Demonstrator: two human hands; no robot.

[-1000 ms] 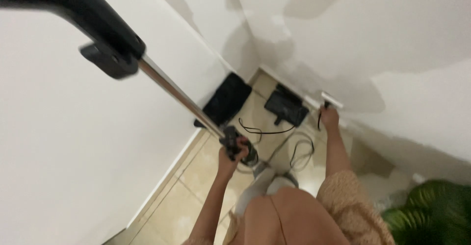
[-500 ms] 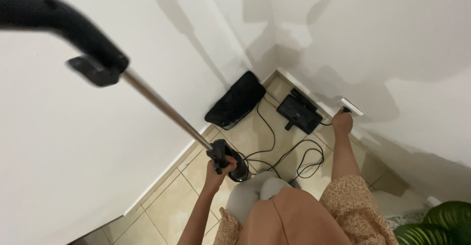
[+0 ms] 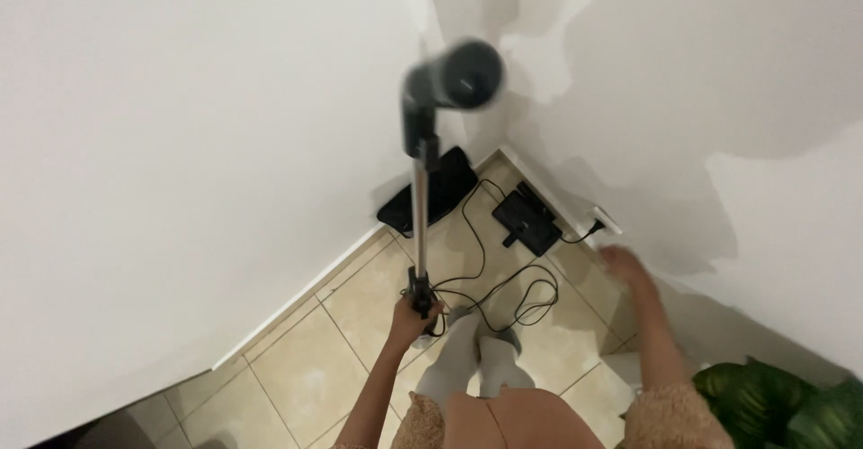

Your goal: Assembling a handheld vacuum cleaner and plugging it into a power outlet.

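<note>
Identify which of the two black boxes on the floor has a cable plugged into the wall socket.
The smaller flat black box, right of the corner; the larger one leans against the left wall.

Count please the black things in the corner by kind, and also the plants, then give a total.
Pole with a black top, held low by the left hand: 1
Flat black devices on the floor: 2
Black cable: 1
Green plant: 1
Total: 5
</note>
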